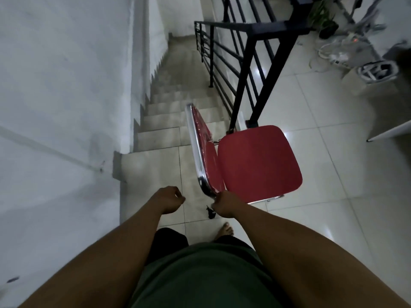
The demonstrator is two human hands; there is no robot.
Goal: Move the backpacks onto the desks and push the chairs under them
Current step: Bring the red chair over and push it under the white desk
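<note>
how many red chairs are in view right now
1. The red padded chair with a chrome frame stands on the tiled landing at the top of the stairs, beside the black metal railing; the right hand grips its backrest. Others may lie outside the frame.

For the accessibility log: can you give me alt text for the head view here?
A person's right hand grips the chrome backrest frame of a red chair standing at the top of a staircase. The left hand is loosely closed beside it, holding nothing. A black railing runs behind the chair on a white tiled floor.
</note>
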